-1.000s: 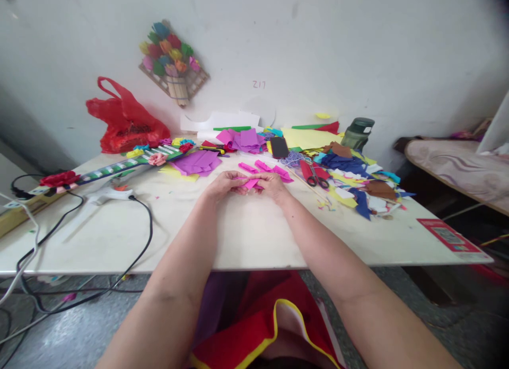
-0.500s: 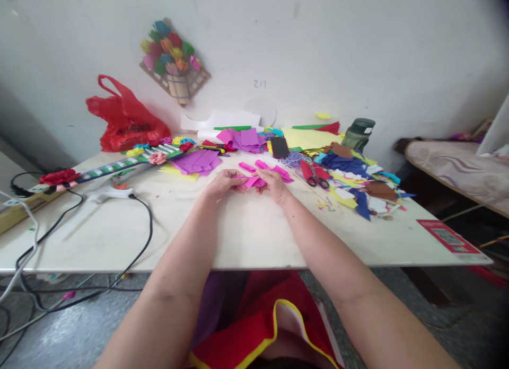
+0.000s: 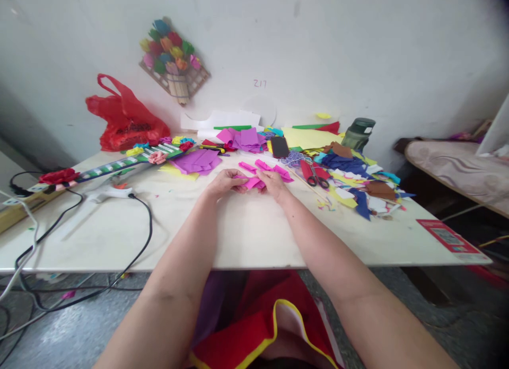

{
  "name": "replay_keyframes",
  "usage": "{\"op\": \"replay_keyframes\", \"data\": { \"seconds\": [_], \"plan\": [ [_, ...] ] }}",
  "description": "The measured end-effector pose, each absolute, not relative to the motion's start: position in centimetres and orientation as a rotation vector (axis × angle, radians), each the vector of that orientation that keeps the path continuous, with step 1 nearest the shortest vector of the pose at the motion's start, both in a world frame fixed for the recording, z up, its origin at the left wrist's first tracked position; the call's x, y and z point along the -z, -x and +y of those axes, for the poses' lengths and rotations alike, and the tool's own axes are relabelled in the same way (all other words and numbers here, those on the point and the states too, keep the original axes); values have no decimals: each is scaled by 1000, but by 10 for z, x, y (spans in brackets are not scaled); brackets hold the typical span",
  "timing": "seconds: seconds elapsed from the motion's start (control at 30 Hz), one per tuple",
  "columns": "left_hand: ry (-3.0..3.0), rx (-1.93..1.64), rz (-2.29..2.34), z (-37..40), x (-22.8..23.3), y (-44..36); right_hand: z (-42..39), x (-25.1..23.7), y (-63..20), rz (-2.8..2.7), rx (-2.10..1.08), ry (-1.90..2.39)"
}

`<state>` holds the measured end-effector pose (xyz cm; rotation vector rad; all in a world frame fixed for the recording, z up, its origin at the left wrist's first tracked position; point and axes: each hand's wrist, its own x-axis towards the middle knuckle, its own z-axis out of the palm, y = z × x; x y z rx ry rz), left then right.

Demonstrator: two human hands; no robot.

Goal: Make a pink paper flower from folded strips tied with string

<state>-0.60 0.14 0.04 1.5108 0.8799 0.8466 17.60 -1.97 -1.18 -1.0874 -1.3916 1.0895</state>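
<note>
Holding: left hand [image 3: 225,181] and right hand [image 3: 273,182] pinch pink paper piece [image 3: 253,183] closed, just above table [image 3: 246,236].
Change: hands barely shifted; fold under way.
Nearby: scissors [image 3: 316,176].

A red plastic bag [image 3: 126,122] sits at the table's [image 3: 246,236] back left, near a black cable [image 3: 137,236]. Red scissors [image 3: 315,174], a dark phone [image 3: 279,146] and a green bottle [image 3: 358,133] lie among coloured scraps.

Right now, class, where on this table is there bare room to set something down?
Bare table lies between the hands and the near edge, and between the black cable and the left hand. The scissors and paper scraps crowd the right.
</note>
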Motion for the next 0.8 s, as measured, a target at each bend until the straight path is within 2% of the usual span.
{"op": "replay_keyframes", "data": {
  "seconds": [0.17, 0.5, 0.8],
  "plan": [
    [-1492, -877, 859, 3, 0, 7, -18, 10, -182, -1405, -1183, 967],
    [-1452, -847, 821, 4, 2, 8, -16, 15, -179, -1438, -1076, 940],
    [-1428, -840, 857, 0, -3, 6, -15, 16, -178, -1347, -1188, 834]
  ]
}}
